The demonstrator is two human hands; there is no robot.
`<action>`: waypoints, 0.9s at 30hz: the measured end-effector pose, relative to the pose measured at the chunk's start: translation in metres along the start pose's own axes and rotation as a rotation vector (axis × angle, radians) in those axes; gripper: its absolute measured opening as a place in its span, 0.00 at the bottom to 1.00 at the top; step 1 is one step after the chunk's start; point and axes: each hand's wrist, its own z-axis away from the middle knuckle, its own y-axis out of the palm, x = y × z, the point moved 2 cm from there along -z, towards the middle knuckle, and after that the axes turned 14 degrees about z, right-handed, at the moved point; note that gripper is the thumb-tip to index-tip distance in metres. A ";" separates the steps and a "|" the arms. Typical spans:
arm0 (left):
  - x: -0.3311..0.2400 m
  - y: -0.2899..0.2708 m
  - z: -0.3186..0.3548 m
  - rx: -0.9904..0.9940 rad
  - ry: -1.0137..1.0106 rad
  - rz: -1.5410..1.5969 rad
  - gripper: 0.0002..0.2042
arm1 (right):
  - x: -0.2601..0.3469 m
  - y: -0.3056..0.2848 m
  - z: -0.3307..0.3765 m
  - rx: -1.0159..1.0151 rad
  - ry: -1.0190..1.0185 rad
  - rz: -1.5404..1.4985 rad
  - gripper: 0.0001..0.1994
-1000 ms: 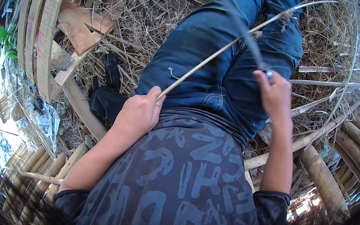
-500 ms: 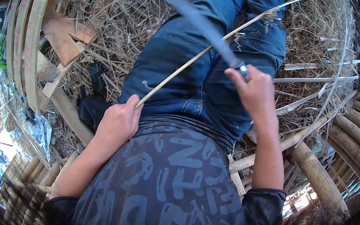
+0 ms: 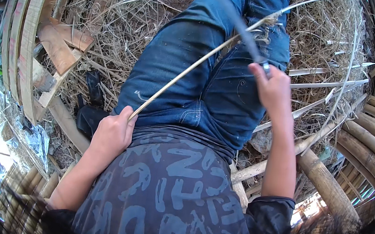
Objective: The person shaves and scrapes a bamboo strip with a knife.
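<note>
My left hand [image 3: 112, 131] is closed round the near end of a thin pale strip [image 3: 186, 72], which looks like split bamboo. The strip slants up to the right across my thighs, and its far part bends. Fine shavings [image 3: 272, 19] cling to it near the right knee. My right hand [image 3: 272, 88] grips the handle of a long knife [image 3: 229, 14]. Its blade, blurred by motion, points away to the upper left and crosses the strip; the tip runs out of view. Whether the edge touches the strip, I cannot tell.
Dry straw and shavings [image 3: 128, 24] cover the ground round my legs. Long pale strips [image 3: 326, 85] lie at the right, near thick bamboo poles [image 3: 329, 188]. Boards [image 3: 33, 26] and a wood offcut [image 3: 59, 48] stand at the left, close to a dark object [image 3: 90, 118].
The knife and my right hand have moved right, toward the far end of the strip. My left hand keeps its hold. The whole view has shifted slightly.
</note>
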 end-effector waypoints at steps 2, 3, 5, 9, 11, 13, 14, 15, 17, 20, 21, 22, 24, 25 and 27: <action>-0.008 0.003 -0.008 0.031 0.034 -0.009 0.07 | -0.021 -0.003 -0.008 -0.168 -0.088 0.120 0.30; -0.008 0.004 -0.010 0.025 0.034 -0.012 0.07 | -0.018 -0.002 -0.010 -0.172 -0.093 0.117 0.30; -0.004 0.005 -0.012 0.029 0.033 -0.014 0.07 | -0.003 0.001 -0.003 -0.135 -0.048 0.134 0.30; -0.001 0.002 -0.005 0.038 -0.007 -0.015 0.07 | 0.018 0.009 0.013 -0.123 -0.252 0.219 0.30; 0.004 0.000 -0.001 0.046 -0.007 0.020 0.07 | 0.008 0.002 0.005 -0.107 -0.191 0.192 0.30; -0.002 -0.001 -0.005 0.038 -0.006 0.015 0.07 | -0.015 -0.005 -0.013 -0.128 -0.058 0.087 0.31; -0.005 -0.001 -0.008 0.038 0.008 0.020 0.07 | -0.030 -0.008 -0.023 -0.164 -0.048 0.103 0.31; -0.006 -0.001 -0.009 0.032 0.009 0.021 0.07 | -0.030 -0.009 -0.023 -0.184 -0.045 0.133 0.30; -0.005 0.000 -0.011 0.037 -0.012 0.020 0.07 | -0.023 -0.006 -0.015 -0.213 -0.064 0.193 0.30; 0.000 0.002 -0.009 0.044 -0.049 0.025 0.07 | -0.007 0.009 -0.005 -0.160 -0.213 0.233 0.31; 0.001 0.001 -0.006 0.044 -0.052 0.025 0.07 | -0.006 0.004 -0.002 -0.142 -0.212 0.254 0.31; 0.003 0.000 -0.003 0.039 -0.049 0.045 0.07 | -0.006 -0.002 -0.001 -0.123 -0.211 0.274 0.30; -0.001 -0.001 -0.001 0.037 -0.046 0.067 0.07 | -0.030 -0.009 -0.015 -0.179 -0.071 0.208 0.30; -0.007 -0.001 -0.008 0.043 -0.021 0.067 0.07 | -0.047 -0.016 -0.027 -0.162 0.001 0.175 0.29; -0.011 0.000 -0.014 0.045 0.003 0.064 0.06 | -0.050 -0.017 -0.027 -0.247 -0.033 0.278 0.29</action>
